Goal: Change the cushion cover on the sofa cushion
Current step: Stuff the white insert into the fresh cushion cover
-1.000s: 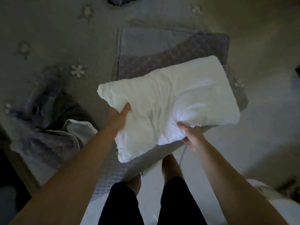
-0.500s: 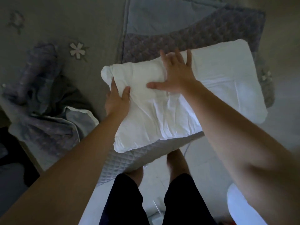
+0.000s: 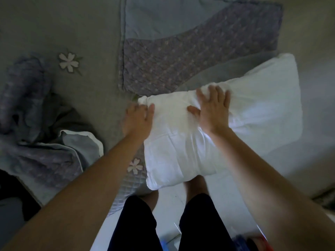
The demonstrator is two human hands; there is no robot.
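A bare white cushion insert (image 3: 253, 113) lies across the front edge of the grey-green sofa surface (image 3: 81, 29), its near end hanging over my legs. My left hand (image 3: 137, 118) grips the insert's left corner, thumb on top and fingers underneath. My right hand (image 3: 212, 109) presses flat on top of the insert near its far edge, fingers spread. A flat quilted cushion cover (image 3: 190, 51), purple and blue-grey, lies spread out just beyond the insert. A second, crumpled purple and grey cover (image 3: 36, 127) sits in a heap to the left.
The sofa covering has white flower patches (image 3: 68, 61). A quilted edge (image 3: 126, 187) of it hangs down at the front by my left forearm. My legs in dark shorts (image 3: 163, 223) stand below on a pale floor. Dark space shows at the lower left.
The insert has shifted right and toward me, off the flat cover. My right hand went from gripping its near edge to pressing on top. My left hand has stayed on the left corner.
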